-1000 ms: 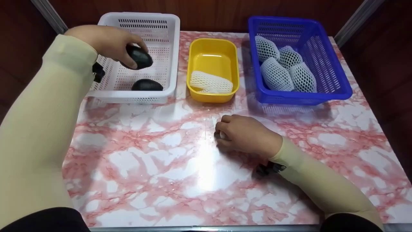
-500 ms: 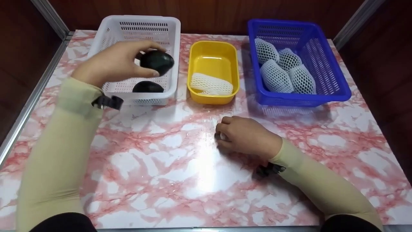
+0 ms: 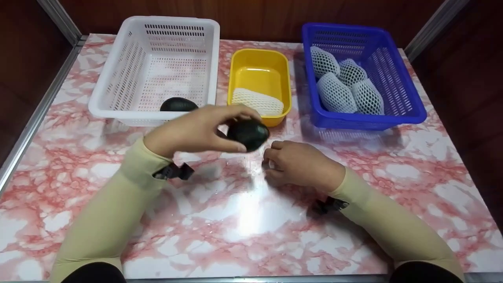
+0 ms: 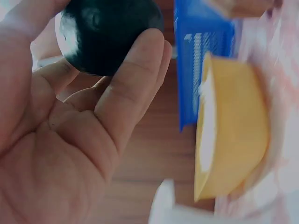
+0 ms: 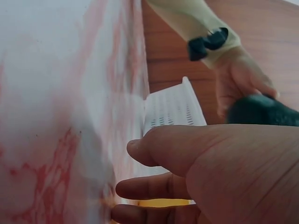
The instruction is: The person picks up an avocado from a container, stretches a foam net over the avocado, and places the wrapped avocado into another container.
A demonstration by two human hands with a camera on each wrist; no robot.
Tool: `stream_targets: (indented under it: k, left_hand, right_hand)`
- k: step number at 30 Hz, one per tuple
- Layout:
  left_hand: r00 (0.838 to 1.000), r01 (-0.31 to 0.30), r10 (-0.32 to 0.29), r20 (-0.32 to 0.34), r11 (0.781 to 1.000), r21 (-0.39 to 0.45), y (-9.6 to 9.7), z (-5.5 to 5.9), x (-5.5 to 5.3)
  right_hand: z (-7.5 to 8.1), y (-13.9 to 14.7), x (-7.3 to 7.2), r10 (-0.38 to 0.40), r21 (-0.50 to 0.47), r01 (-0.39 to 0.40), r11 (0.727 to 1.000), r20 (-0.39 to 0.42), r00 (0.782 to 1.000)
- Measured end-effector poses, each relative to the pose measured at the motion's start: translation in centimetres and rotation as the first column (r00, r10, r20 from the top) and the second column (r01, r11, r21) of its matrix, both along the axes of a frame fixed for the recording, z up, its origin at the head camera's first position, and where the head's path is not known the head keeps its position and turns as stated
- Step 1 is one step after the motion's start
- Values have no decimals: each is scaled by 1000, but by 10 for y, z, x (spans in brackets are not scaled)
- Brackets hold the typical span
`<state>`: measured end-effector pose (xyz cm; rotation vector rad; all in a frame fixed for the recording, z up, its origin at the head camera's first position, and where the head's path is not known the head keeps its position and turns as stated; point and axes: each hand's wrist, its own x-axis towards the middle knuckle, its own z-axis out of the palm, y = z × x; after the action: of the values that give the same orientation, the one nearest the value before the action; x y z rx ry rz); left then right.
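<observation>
My left hand grips a dark green avocado between thumb and fingers, above the table in front of the yellow tub. In the left wrist view the avocado sits at the fingertips, with the palm facing the camera. My right hand rests on the table just right of it, fingers loosely bent. The right wrist view shows nothing between that hand's thumb and fingers. A second avocado lies in the white basket, near its front wall. White foam netting lies in the yellow tub.
At the back right stands a blue basket with several net-wrapped fruits on its left side. The three containers line the back of the marbled table. A brown wooden panel rises behind them.
My left hand has carried the avocado out of the white basket, rightward and toward me, to a spot close to the right hand. The right hand stays where it was.
</observation>
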<state>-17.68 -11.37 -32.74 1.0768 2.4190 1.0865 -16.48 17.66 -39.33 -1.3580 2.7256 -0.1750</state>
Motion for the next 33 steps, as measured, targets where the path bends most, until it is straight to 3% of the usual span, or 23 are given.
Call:
stream_targets:
  k: [5, 8, 20, 33]
  left_hand:
    - [993, 113, -116, -37, 991, -65, 19, -18, 5]
    - [989, 135, -140, -36, 983, -122, 25, -24, 6]
    - [997, 67, -77, -24, 957, -283, 42, -46, 4]
    - [999, 4, -20, -46, 942, -335, 54, -54, 11]
  right_hand:
    - [4, 3, -2, -36, 16, 36, 999, -3, 999]
    - [4, 4, -2, -68, 40, 68, 997, -12, 998]
    - [5, 5, -5, -100, 109, 96, 989, 27, 995]
    - [5, 5, -5, -135, 114, 131, 985, 33, 990]
